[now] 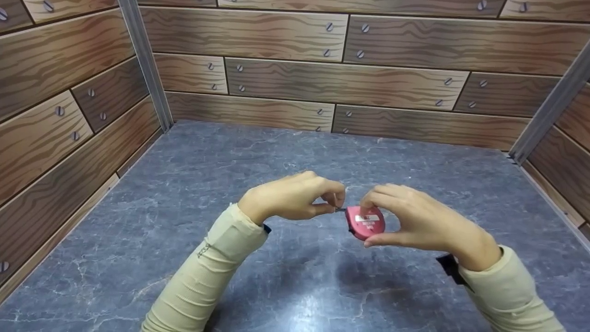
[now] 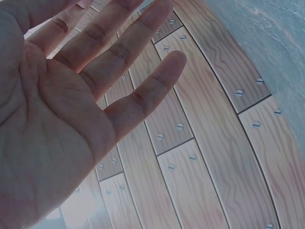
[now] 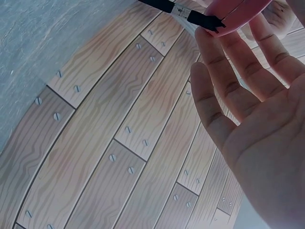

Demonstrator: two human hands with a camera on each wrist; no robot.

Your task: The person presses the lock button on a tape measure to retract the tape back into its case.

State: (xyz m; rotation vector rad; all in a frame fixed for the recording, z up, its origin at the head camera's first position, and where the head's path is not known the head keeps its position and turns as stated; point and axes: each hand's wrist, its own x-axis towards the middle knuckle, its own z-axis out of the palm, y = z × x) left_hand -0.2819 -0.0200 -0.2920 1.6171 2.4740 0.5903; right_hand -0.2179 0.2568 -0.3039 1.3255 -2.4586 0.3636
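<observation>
A small pink tape measure (image 1: 365, 223) with a white label is held above the tabletop by my right hand (image 1: 421, 223), the thumb below it and the fingers at its top. Its underside (image 3: 238, 14) and a black wrist strap (image 3: 157, 5) hanging from it show at the top of the right wrist view. My left hand (image 1: 295, 196) pinches a thin dark end at the case's left side between thumb and index finger. In the left wrist view the other fingers (image 2: 143, 98) are spread fairly straight, and the pinched end is out of sight.
A blue-grey marbled tabletop (image 1: 152, 230) lies beneath both hands. Walls printed with wood planks (image 1: 286, 76) stand at the back and both sides, with grey metal posts (image 1: 150, 69) at the corners.
</observation>
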